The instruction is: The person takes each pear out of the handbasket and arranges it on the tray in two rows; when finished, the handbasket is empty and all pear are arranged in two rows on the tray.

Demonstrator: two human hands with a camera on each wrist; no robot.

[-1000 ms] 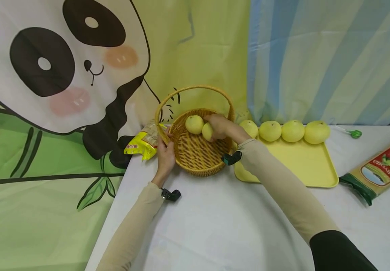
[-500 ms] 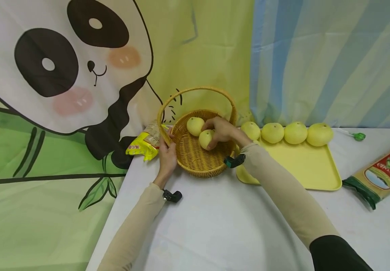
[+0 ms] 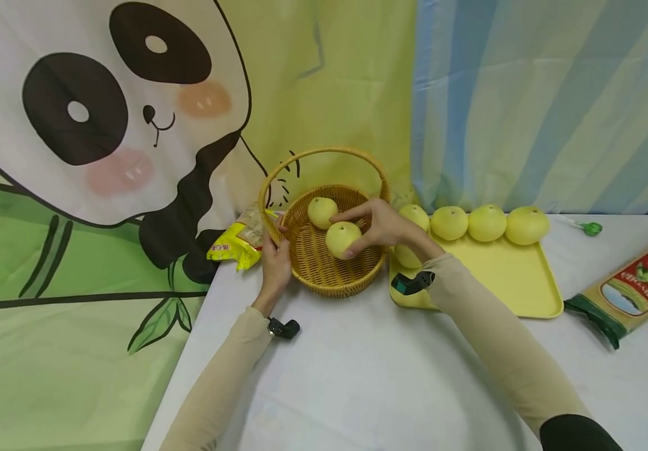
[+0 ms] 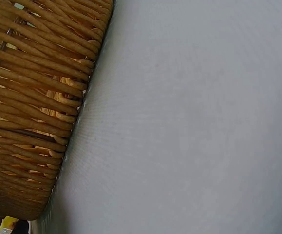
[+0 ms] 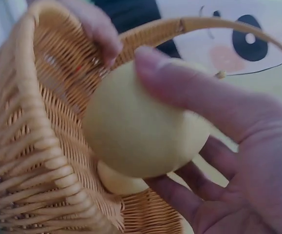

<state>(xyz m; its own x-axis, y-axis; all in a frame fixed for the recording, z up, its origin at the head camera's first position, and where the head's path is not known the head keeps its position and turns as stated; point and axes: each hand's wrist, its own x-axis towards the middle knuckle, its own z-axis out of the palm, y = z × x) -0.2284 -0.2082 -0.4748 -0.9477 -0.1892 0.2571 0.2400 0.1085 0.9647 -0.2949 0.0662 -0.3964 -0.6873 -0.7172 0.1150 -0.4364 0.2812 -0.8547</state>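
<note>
In the head view, a wicker basket (image 3: 335, 285) with an arched handle stands at the back of the table. My left hand (image 3: 275, 266) grips its left side near the handle's base. My right hand (image 3: 382, 227) holds a round pale-yellow fruit (image 3: 343, 240) above the basket's opening, thumb on one side and fingers on the other. The right wrist view shows this fruit (image 5: 136, 126) close up, with a short stem. A second such fruit (image 3: 322, 212) lies inside the basket at the back. Only the basket's woven wall (image 4: 38, 112) and the tabletop fill the left wrist view.
Right of the basket sits a yellow tray (image 3: 504, 282), with several similar fruits (image 3: 487, 223) along its back edge and one (image 3: 407, 257) nearer its left end. A yellow snack bag (image 3: 239, 241) lies left of the basket. A red-and-green package (image 3: 633, 285) lies far right.
My right hand has raised the fruit from low in the basket and drawn it slightly towards me. Its wrist has shifted right, uncovering a fruit on the tray. My left hand stays on the basket.
</note>
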